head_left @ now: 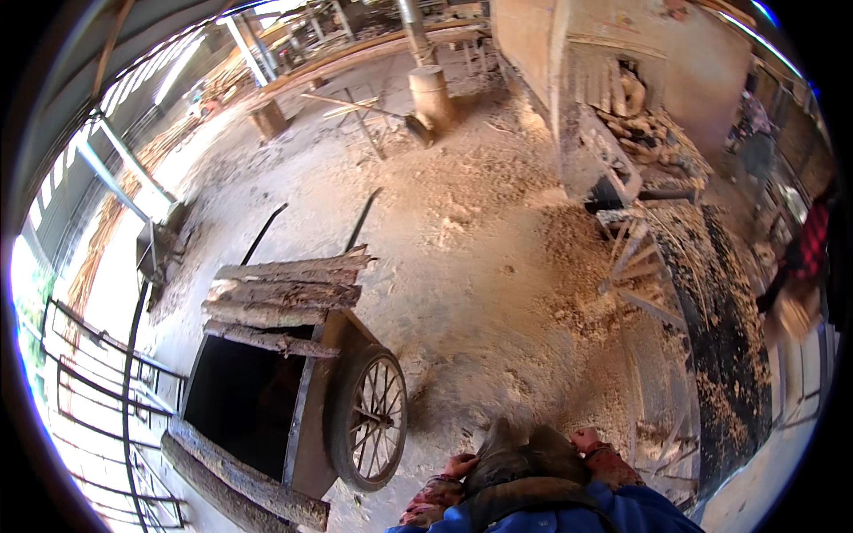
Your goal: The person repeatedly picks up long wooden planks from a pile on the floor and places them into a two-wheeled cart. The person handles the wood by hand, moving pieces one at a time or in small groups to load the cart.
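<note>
My left hand (pixel 460 465) is beside my dark trousers (pixel 524 464), with its fingers curled in against the cloth. On the other side, my right hand (pixel 585 439) is also curled close to the trouser leg. Anything inside either hand is hidden. Nearest on my left stands a two-wheeled cart (pixel 306 417) with a dark, deep box and a spoked wheel (pixel 377 417). Rough, bark-covered wood slabs (pixel 284 293) lie across its far end. Two logs (pixel 253 484) lie across its near end, apart from my hands.
A conveyor belt (pixel 724 355) strewn with wood chips runs along my right. Beyond it a person in a red-checked sleeve (pixel 810 235) holds pale wood pieces (pixel 795 313). Metal racks (pixel 107 391) stand at left. Ahead are sawdust, a round post base (pixel 431 93) and a wood pile (pixel 644 138).
</note>
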{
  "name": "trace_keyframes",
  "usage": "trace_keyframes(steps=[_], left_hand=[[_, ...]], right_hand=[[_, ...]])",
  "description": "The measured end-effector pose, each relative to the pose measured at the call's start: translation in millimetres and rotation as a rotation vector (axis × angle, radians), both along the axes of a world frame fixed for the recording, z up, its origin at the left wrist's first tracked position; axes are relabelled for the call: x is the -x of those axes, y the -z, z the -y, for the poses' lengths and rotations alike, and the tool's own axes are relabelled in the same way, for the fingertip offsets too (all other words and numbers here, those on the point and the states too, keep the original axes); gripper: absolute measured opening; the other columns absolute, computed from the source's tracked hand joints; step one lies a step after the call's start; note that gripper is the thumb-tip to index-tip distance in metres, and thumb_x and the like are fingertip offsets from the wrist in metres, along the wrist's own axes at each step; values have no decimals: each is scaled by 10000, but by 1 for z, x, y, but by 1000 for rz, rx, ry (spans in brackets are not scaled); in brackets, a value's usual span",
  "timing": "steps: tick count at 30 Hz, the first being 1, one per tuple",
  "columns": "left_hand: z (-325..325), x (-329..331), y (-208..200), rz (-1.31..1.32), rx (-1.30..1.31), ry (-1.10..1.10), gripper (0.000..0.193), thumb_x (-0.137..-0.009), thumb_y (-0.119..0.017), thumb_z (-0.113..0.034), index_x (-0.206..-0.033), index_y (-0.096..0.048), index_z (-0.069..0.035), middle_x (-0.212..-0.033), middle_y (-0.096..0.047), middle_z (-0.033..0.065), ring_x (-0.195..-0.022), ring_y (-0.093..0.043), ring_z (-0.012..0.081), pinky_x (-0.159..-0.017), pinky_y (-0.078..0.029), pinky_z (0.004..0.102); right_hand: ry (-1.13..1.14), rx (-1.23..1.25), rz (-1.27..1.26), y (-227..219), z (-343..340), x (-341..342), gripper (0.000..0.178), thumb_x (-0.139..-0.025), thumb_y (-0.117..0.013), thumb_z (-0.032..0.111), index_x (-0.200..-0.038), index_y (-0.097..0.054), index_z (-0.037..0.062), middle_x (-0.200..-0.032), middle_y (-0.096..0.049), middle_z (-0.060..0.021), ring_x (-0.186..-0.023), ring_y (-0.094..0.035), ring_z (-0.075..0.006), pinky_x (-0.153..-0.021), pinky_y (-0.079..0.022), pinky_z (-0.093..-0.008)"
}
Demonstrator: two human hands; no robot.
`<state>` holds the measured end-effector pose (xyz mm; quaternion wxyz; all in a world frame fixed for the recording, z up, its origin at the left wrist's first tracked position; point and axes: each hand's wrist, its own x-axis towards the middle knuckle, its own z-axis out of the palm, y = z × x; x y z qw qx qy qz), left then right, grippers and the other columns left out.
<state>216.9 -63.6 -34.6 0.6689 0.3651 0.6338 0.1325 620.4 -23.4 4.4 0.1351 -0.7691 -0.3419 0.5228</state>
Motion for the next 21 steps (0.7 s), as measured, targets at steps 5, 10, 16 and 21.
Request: trace_keyframes(steps=[5,10,16,21], left_hand=[[22,10,-13,38,11,-14,454,-748,-614,-421,-1027,-625,-64,-950,-633,90,-901,-575,170,-810,-441,285],[52,26,-24,11,28,-13,424,-755,-615,-395,-1028,-627,-71,-934,-636,87,-879,-575,168,-792,-448,288],[61,24,-69,94,47,-148,387,-766,-597,-364,-1019,-629,-72,-919,-632,78,-850,-571,170,-766,-451,305],[42,19,-124,111,-164,-99,385,-808,-548,-326,-1066,-589,-42,-987,-615,97,-928,-555,179,-842,-425,310]], right_hand=[[-16,32,-53,11,1,2,188,-742,-580,206,-755,-634,26,-624,-613,-75,-504,-571,-145,-451,-456,-281],[4,66,-117,12,1,4,198,-756,-585,209,-811,-613,21,-650,-604,-94,-536,-568,-157,-443,-454,-287],[-132,122,-94,9,-6,11,204,-747,-596,202,-805,-599,6,-696,-612,-122,-569,-581,-211,-471,-469,-333],[-163,126,-132,14,-18,18,186,-729,-582,170,-758,-609,-12,-650,-610,-113,-525,-592,-203,-461,-492,-311]])
